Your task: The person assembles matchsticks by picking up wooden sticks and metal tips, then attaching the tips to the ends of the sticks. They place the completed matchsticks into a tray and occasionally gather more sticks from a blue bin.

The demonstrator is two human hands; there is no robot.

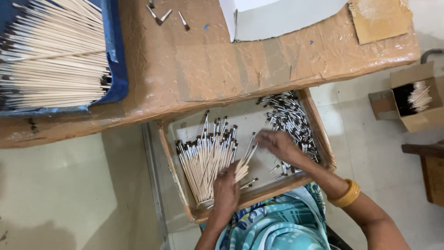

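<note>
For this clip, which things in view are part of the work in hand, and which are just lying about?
In use:
- left hand, gripping a bundle of sticks
- right hand, at the metal ferrules
- finished brushes
- wooden tray

Lying about:
- blue tray of plain sticks
- white card
- cardboard box on the floor
- loose ferrules on the table

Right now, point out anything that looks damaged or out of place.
The brown covering on the table is wrinkled and patched with tape. A few metal ferrules lie loose by its far edge, apart from the ferrule pile in the tray.
</note>
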